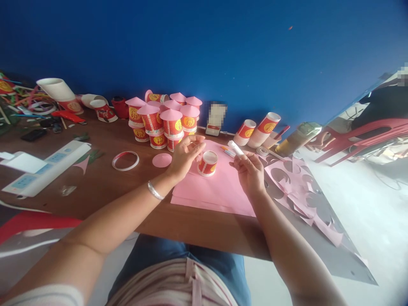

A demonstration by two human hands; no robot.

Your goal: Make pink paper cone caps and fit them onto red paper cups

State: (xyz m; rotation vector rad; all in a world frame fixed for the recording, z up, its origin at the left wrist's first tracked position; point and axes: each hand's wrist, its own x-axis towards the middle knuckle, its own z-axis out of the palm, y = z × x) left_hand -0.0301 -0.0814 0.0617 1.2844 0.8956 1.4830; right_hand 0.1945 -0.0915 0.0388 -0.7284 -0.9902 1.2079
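Observation:
A red paper cup [208, 163] with a yellow print stands upside down on pink paper sheets [213, 193], between my hands. Just left of the cup is my left hand [187, 155], fingers apart and curved, with nothing visible in it. On the right, my right hand [249, 170] grips a white tube [236, 148] between thumb and fingers, raised over the paper. A pink paper disc [162, 160] lies left of the sheets. Behind my left hand stand several red cups with pink cone tops [171, 121].
At left lie a tape roll [125, 161], a white power strip [47, 165] and red scissors [68, 116]. Stacked cups [264, 129] and a bottle [298, 138] stand at the back right. Pink scraps [298, 191] cover the right side. Beyond is a red chair [369, 136] with a person.

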